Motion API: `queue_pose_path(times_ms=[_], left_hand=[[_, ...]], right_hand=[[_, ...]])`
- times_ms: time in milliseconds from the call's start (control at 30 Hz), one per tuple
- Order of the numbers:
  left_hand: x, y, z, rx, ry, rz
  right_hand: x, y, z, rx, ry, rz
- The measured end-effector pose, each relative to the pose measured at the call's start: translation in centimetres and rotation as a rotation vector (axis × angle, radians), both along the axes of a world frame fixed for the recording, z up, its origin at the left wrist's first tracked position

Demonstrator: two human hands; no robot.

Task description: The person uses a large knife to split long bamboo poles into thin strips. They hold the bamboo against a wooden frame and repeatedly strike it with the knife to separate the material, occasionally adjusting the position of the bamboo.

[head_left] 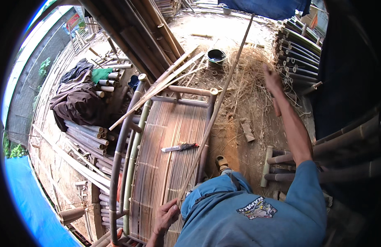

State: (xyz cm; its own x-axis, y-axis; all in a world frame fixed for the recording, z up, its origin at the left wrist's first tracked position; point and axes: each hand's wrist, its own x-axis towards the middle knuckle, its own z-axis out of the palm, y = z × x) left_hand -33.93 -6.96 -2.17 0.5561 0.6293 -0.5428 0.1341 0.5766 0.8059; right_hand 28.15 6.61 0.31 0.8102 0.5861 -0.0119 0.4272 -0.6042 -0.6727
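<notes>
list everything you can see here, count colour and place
bamboo bench frame: one, brown slats, centre
long bamboo strip: one, tan, slanting across the bench
knife: one, pale blade, lying on the slats
bamboo poles: many, grey-brown, stacked left
cloth heap: one, dark brown, on the left stack
bucket: one, dark, top centre
tarp: one, blue, lower left
sandal: one, tan, right of the bench
left hand: grips the strip's lower end
right hand: raised near the right bamboo stack; whether it grips anything is unclear

A bamboo bench frame lies before me with a knife on its slats, and a long thin pole slants across its right edge. Stacked bamboo poles lie left of it, a bucket sits behind it, and more poles are stacked at far right.
</notes>
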Motion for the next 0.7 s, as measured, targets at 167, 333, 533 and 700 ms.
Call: queue_pose_path(times_ms=[167,333,533,700], left_hand=[[5.0,2.9,-1.3,-0.176,-0.319,0.052],[11.6,8.5,1.4,-0.537,-0.538,0.152],[12.9,7.0,3.0,-0.400,-0.470,0.089],[10.5,5.3,3.2,-0.301,-0.429,0.037]], right_hand=[[-7.0,-1.8,-1.0,0.153,-0.269,0.308],[-24.2,-6.4,-2.1,0.277,-0.424,0.920],[-24.2,-5.9,-3.2,0.289,-0.399,0.869],[-21.4,-4.2,-3.0,0.344,-0.620,0.862]])
